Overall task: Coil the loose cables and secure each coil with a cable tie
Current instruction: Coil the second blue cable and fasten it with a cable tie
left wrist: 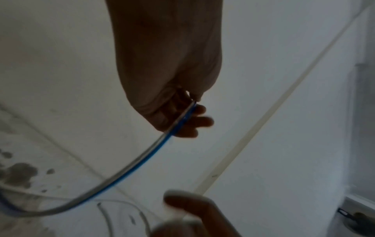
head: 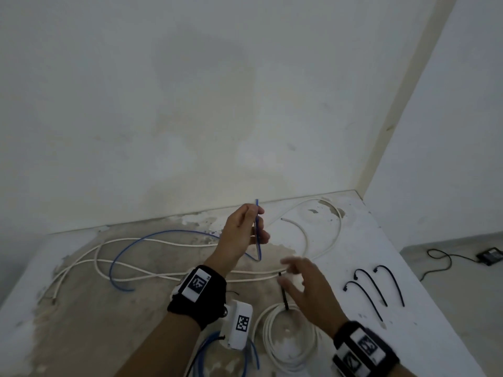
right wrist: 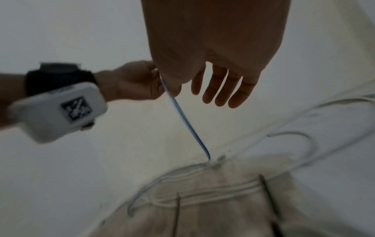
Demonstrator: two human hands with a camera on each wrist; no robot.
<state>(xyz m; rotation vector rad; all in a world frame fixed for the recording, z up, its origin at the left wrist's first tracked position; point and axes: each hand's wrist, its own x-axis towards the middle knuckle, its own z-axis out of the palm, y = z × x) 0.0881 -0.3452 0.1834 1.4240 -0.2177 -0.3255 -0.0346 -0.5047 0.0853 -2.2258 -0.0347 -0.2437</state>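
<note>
So the left hand [head: 239, 232] is up off the bench [head: 367, 240], pinching a thin blue cable [head: 163, 235] near its tip. The short end pokes up past the fingers, and the rest drops down, bends back sharply just below the hand, then sweeps off to the left in a big loose arc that ends on the bench at the near left. In the left wrist view the cable runs between thumb and fingers [left wrist: 199, 121] and looks glossy, blue with a pale highlight.

The right hand [head: 307, 289] is spread out with relaxed fingers, holding nothing, hovering just right of and below the left one, and it's a bit blurred.

Under it sits a white coil [head: 285, 338], already cinched with a black tie [head: 283, 292] at its far edge. Long white cables [head: 168, 242] sprawl loose across the bench from left to far right. Three spare black cable ties [head: 378, 288] lie in a row on the right. Another bit of blue coil [head: 245, 363] peeks out at the near edge.
</note>
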